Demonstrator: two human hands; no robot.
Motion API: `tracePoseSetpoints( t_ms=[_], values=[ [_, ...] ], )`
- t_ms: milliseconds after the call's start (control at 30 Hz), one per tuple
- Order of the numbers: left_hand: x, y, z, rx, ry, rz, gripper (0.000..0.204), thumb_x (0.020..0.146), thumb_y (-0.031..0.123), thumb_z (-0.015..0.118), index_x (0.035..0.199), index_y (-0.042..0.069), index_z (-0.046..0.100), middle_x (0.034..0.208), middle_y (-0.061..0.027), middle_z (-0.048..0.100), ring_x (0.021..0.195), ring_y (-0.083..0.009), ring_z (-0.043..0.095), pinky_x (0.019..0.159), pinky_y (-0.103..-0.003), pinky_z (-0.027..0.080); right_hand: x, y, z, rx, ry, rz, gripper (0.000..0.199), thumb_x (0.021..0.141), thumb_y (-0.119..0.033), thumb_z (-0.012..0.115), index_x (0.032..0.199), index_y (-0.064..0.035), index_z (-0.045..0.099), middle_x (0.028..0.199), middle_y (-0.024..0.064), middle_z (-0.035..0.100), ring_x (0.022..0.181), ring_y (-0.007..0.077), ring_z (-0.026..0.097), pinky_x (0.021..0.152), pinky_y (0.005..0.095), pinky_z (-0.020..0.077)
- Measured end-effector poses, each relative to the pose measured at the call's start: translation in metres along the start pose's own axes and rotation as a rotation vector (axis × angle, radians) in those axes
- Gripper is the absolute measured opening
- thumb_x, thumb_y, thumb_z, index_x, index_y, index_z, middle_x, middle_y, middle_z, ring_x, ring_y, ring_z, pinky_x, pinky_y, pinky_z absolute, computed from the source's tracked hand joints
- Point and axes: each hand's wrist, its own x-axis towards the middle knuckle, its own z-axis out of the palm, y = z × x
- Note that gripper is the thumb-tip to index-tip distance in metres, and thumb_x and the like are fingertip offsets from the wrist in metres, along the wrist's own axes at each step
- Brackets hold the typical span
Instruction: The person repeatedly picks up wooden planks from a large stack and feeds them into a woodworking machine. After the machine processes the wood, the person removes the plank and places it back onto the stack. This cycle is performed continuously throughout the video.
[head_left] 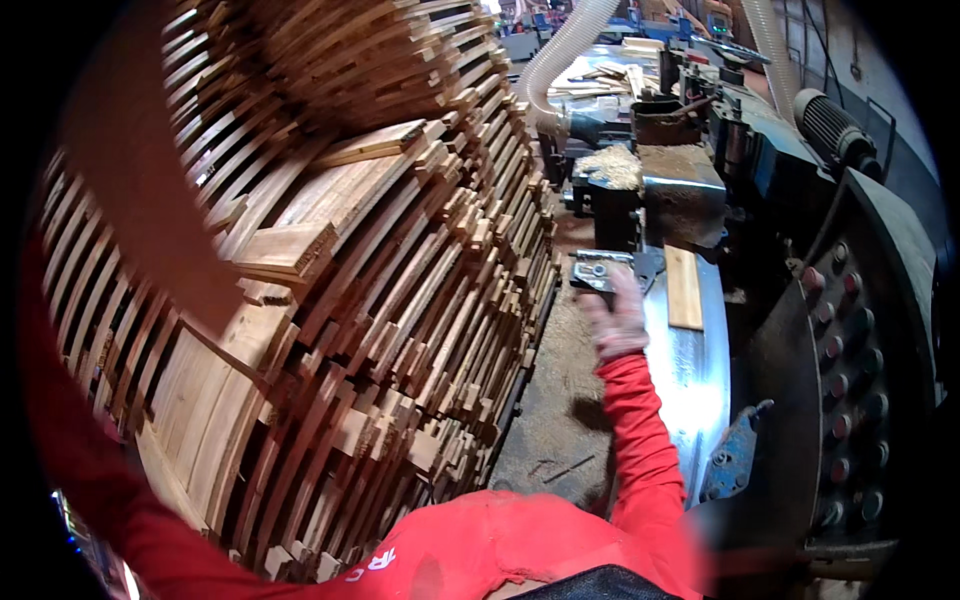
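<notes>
My right hand (620,322), fingers apart, reaches over the near end of a small metal guide block (600,268) beside the machine bed. Whether it touches the block I cannot tell. Just to its right, a short wooden board (684,288) lies lengthwise on the shiny metal bed (690,375). The red sleeve of my left arm (110,490) runs up along the left rim; the left hand itself does not show. A blurred brown, board-like shape (150,170) hangs very close at the upper left, over part of the stacked boards (400,290).
The tall, uneven stack fills the left side. Ahead stands a machine head (683,195) with wood shavings (610,165) and a ribbed hose (560,60). A button panel (850,370) borders the right. Sawdust covers the ledge (555,410); a blue metal bracket (733,455) sits beside the bed.
</notes>
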Motion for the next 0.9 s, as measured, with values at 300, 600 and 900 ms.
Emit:
tracePoseSetpoints(
  t_ms=[300, 600, 900],
  values=[
    [-0.107, 0.383, 0.351, -1.334, -0.749, 0.006, 0.03, 0.079, 0.033, 0.061, 0.094, 0.008, 0.068, 0.088, -0.0138, 0.067, 0.078, -0.0289, 0.065, 0.067, -0.037, 0.053, -0.112, -0.057, -0.129, -0.785, -0.09, 0.456, 0.091, 0.059, -0.018, 0.078, 0.139, -0.0071, 0.036, 0.127, 0.0218, 0.045, 0.111, 0.0405, 0.049, 0.092, 0.0442, 0.0449],
    [-0.227, 0.452, 0.355, -0.997, -1.395, 0.055, 0.077, 0.083, 0.066, 0.051, 0.118, -0.002, 0.058, 0.104, -0.0217, 0.066, 0.095, -0.0303, 0.064, 0.082, -0.037, 0.05, -0.272, -0.186, -0.231, -1.277, -0.239, 0.516, 0.073, 0.066, -0.041, 0.073, 0.128, -0.0097, 0.049, 0.122, 0.0226, 0.05, 0.105, 0.0426, 0.052, 0.086, 0.0501, 0.0469],
    [-0.025, 0.197, 0.247, -1.049, -0.602, -0.228, 0.056, 0.083, 0.03, 0.072, 0.124, -0.001, 0.051, 0.104, -0.016, 0.067, 0.093, -0.0198, 0.065, 0.082, -0.033, 0.052, -0.165, 0.19, -0.152, -0.756, 0.437, 0.154, 0.08, 0.07, -0.03, 0.074, 0.141, -0.0162, 0.039, 0.138, 0.0159, 0.042, 0.12, 0.0352, 0.047, 0.102, 0.0427, 0.0405]
  ],
)
